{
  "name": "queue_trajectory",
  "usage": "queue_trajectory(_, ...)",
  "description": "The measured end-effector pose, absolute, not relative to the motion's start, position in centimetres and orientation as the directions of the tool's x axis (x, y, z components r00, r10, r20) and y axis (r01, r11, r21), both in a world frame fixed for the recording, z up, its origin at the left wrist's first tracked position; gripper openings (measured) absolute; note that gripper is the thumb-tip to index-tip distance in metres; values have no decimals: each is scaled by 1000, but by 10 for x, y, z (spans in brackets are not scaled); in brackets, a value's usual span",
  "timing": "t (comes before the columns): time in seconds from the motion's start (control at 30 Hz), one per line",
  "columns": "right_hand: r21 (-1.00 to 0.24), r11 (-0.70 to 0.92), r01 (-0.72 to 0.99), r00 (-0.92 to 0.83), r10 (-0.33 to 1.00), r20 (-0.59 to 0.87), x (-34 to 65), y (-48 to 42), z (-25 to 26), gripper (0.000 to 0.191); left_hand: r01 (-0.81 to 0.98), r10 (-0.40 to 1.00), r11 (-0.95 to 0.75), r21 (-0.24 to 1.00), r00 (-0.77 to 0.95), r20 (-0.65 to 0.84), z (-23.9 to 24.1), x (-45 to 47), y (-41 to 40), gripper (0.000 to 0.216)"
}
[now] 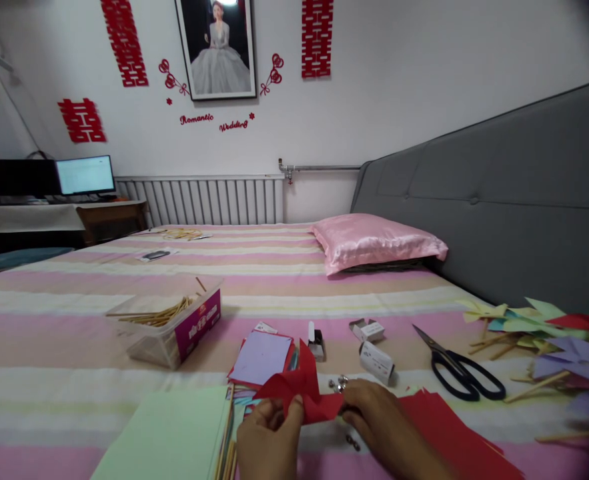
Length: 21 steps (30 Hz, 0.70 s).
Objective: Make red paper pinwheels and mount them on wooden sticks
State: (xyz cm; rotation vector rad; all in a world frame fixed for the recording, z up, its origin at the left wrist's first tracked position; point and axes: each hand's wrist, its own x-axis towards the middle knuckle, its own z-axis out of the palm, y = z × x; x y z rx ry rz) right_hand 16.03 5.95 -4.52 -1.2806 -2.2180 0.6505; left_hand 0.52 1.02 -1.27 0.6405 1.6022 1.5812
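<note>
My left hand (269, 437) pinches a red paper pinwheel (301, 387) at its middle, thumb in front. The folded blades stick up and out to both sides. At the pinwheel's right tip is my right hand (379, 420), its fingers curled together; what they hold, if anything, is hidden. Small shiny metal fasteners (339, 383) lie just beyond the right fingertips, and a few darker ones (353, 442) lie nearer me. Red paper sheets (454, 433) spread partly under my right forearm. Behind the pinwheel sits a stack of paper squares (261, 358), a lilac one on top.
Black-handled scissors (457, 373) lie at right, beside a pile of finished paper pinwheels (577, 360) on sticks. Small white boxes (377, 362) stand ahead. At left are a plastic tub (199, 330) of wooden sticks and pale green paper (167, 433). A pink pillow (374, 243) lies farther back.
</note>
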Motion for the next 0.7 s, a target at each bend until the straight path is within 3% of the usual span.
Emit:
queue_trajectory(0.17,-627,418,657,-415,895,162,163,62,-47,12,-224,817,127,966,-529,-230,-15,1,12,29)
queue_trajectory(0.47,-683,419,598,-460,877,136,175,60,-53,30,-166,830,125,978,-522,-194,-21,-1,13,32)
queue_trajectory(0.7,-703,414,578,-486,867,112,176,65,-56,23,-174,838,119,978,-510,-193,-19,-2,13,31)
